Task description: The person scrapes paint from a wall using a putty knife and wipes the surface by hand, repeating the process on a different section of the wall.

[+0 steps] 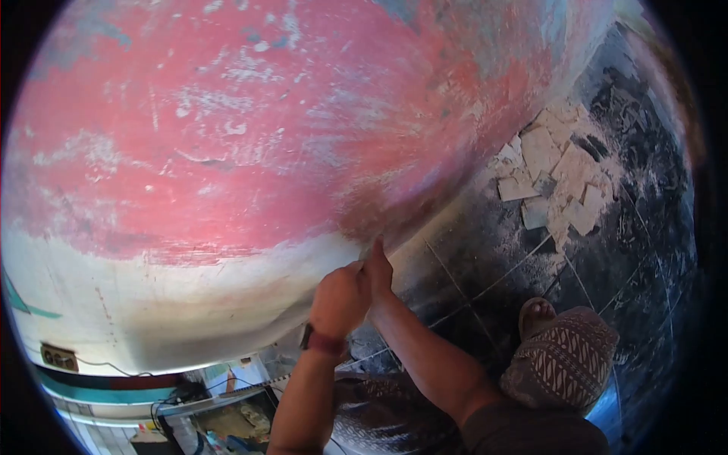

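My left hand, with a dark reddish band on its wrist, is closed at the wall's lower edge. Right beside it and touching it, my right hand is also closed, its thumb side toward the wall. Whatever the fingers hold, if anything, is hidden between them. Both hands lie against the wall, where worn pink paint meets a bare pale band. Just above the hands, the pink surface turns brownish and scuffed.
Broken pale pieces and dust lie on the dark tiled floor. My bare foot and patterned cloth are at lower right. A wall socket with a cable is at left, above a cluttered glass case.
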